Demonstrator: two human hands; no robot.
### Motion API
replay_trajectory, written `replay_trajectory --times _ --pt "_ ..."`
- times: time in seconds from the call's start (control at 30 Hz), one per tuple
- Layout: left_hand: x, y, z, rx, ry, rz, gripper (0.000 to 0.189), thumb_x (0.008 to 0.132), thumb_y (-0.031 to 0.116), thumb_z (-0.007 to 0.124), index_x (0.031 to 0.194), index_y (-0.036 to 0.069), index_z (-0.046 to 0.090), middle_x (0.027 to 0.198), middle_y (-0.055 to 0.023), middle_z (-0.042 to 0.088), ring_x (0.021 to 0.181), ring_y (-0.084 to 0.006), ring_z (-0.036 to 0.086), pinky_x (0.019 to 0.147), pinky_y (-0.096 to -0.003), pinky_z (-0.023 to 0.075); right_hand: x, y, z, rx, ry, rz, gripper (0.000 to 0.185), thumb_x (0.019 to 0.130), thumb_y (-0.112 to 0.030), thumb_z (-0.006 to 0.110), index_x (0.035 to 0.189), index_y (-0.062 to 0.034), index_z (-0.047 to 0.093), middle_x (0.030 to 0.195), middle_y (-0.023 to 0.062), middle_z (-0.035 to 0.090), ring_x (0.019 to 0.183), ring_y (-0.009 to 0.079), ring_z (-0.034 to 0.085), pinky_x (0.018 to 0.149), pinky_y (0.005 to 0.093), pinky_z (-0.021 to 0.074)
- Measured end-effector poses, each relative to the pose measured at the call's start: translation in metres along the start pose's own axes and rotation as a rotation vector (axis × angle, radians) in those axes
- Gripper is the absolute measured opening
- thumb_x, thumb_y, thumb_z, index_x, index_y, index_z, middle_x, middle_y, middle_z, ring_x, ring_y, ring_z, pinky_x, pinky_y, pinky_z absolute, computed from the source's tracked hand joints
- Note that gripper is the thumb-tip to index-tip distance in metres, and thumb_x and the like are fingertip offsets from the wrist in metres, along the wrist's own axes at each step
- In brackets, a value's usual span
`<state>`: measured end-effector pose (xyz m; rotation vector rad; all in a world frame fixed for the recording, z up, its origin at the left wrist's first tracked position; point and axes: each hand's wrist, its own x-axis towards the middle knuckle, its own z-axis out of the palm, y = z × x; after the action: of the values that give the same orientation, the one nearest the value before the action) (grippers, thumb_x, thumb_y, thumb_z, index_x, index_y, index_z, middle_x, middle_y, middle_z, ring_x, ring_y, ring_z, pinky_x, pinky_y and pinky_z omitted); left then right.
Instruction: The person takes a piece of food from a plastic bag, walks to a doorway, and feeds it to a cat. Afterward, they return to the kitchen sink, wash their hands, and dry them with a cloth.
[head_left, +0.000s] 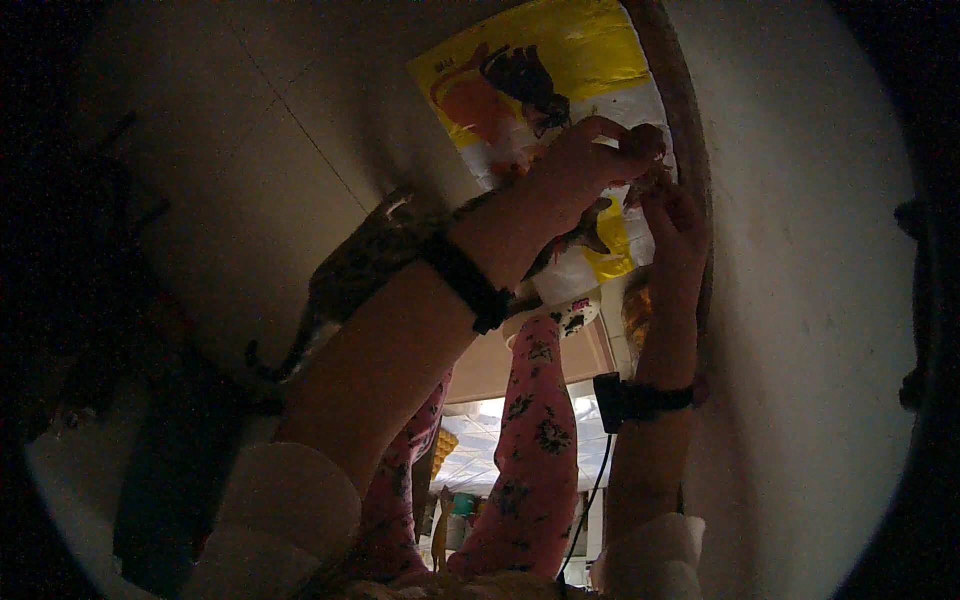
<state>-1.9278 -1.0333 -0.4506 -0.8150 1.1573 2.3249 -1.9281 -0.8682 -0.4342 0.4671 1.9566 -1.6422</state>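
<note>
Both of my hands are close together over a yellow and white printed sheet (600, 45) spread on the floor. Bent fingers of my left hand (611, 154) meet the fingertips of my right hand (679, 217) around a small reddish-brown piece (651, 180). Shadow hides what exactly the piece is. Reddish bits (517, 161) show on the sheet beside my left wrist. Beneath my left forearm stands a tabby cat (367, 259), partly hidden, its ears by the sheet. Orange fur (636, 307) shows beside my right forearm.
A pale wall (795, 262) rises close on the right, with a dark baseboard (686, 90) along the sheet. Below are my legs in pink floral trousers (536, 420), a patterned slipper (577, 316) and a brown mat (480, 371). A black cable (596, 487) hangs from my right wristband (645, 397).
</note>
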Motion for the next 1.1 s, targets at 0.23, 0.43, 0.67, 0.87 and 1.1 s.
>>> replay_trajectory --times 0.23,0.43,0.67,0.87,1.1 --pt "0.011 -0.026 -0.006 -0.1 -0.013 -0.015 0.032 0.08 0.015 0.072 0.105 -0.001 0.061 0.105 -0.0093 0.065 0.101 -0.0217 0.062 0.089 -0.0351 0.0492 0.011 0.028 0.001 -0.133 0.013 -0.042 0.028 0.083 -0.016 0.072 0.104 -0.0001 0.063 0.093 0.0056 0.066 0.084 0.0134 0.058 0.077 0.0283 0.0472" --pt "0.023 -0.029 -0.036 0.183 0.011 0.12 0.028 0.074 0.005 0.072 0.101 0.004 0.063 0.107 -0.0066 0.063 0.102 -0.0206 0.062 0.09 -0.0347 0.0501 0.024 0.049 -0.002 -0.196 0.112 -0.005 0.022 0.084 -0.014 0.07 0.099 0.0003 0.063 0.091 0.0077 0.068 0.083 0.0144 0.061 0.076 0.0298 0.0491" --pt "0.03 -0.036 -0.055 -0.115 -0.032 -0.044 0.017 0.079 0.008 0.071 0.095 0.006 0.063 0.103 -0.0059 0.064 0.097 -0.0197 0.063 0.09 -0.0371 0.0503 0.035 0.081 -0.002 -0.214 0.219 0.063 0.022 0.087 -0.012 0.066 0.105 0.0004 0.064 0.1 0.0081 0.066 0.093 0.0144 0.059 0.085 0.0288 0.0461" --pt "0.04 -0.043 -0.058 -0.096 -0.097 -0.116 0.025 0.079 0.014 0.072 0.098 0.0 0.063 0.094 -0.0083 0.066 0.091 -0.0191 0.063 0.084 -0.0331 0.0505 0.035 0.061 0.013 -0.031 0.126 0.049 0.019 0.088 -0.009 0.063 0.105 -0.0012 0.064 0.102 0.0046 0.064 0.096 0.0133 0.057 0.089 0.0273 0.0436" --pt "0.033 -0.032 -0.05 -0.024 -0.144 -0.229 0.035 0.075 0.012 0.075 0.103 -0.005 0.061 0.089 -0.0115 0.066 0.081 -0.0189 0.064 0.074 -0.0275 0.0516 0.036 0.046 0.019 -0.026 -0.002 0.15 0.036 0.084 -0.013 0.07 0.116 -0.0003 0.06 0.105 0.0086 0.065 0.097 0.0173 0.059 0.087 0.0311 0.0463"
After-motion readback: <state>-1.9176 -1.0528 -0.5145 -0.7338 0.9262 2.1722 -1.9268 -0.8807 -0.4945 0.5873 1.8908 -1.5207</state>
